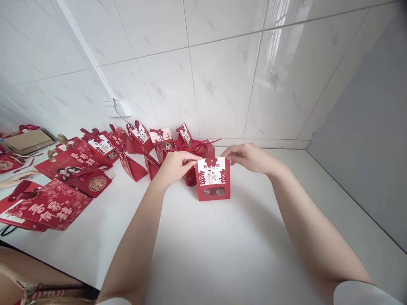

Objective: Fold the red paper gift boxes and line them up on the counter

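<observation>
A small red gift box (214,178) stands upright on the white table in front of me. Its white panel carries a cartoon couple and red characters, with a flower clasp at the top and an oval window low on the front. At the box's upper left corner, my left hand (178,167) is closed in a pinch. My right hand (251,157) pinches the upper right corner, its fingertips partly behind the edge. A red strap rises above the clasp between both hands. What the window shows inside is too small to name.
Several red gift boxes (140,137) with ribbons stand along the tiled wall, some right behind my box. Larger red gift bags (57,203) crowd the left. Another person's hand (19,178) reaches in there. An open cardboard box (28,142) sits far left; a grey panel (365,127) borders the right.
</observation>
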The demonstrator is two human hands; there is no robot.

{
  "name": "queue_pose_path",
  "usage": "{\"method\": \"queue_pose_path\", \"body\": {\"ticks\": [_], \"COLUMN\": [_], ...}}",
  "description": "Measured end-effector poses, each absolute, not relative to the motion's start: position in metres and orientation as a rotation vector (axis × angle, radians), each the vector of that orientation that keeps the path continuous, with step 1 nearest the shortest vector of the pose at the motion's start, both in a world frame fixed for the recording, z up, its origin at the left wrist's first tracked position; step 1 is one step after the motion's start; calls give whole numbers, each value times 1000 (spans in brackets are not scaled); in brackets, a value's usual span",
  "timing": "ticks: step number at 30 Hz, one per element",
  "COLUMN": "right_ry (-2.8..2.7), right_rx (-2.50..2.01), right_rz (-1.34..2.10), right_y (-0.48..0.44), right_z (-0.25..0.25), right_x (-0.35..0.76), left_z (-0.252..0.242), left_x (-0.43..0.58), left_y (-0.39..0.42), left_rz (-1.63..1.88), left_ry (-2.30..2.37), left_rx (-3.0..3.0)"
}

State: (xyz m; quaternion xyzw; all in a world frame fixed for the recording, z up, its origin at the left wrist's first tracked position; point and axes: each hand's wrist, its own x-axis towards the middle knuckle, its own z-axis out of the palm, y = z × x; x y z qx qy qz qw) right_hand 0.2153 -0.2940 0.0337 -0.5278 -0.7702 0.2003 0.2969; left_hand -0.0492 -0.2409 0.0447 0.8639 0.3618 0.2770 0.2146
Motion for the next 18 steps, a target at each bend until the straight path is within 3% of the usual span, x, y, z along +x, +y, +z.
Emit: {"method": "queue_pose_path", "body": {"ticks": [5,18], "right_ry": [-2030,-2090], "right_rx": [-1351,-1368], "right_rz": [208,322], "right_y": [-285,-287], "right_z": [21,24], "right_x": [209,212], "left_z": [35,39], "left_x": [-45,-46], "left_y": [-235,-236], "left_rz": [851,741], "left_ry": [1020,1169], "left_rx": [2566,2509]}}
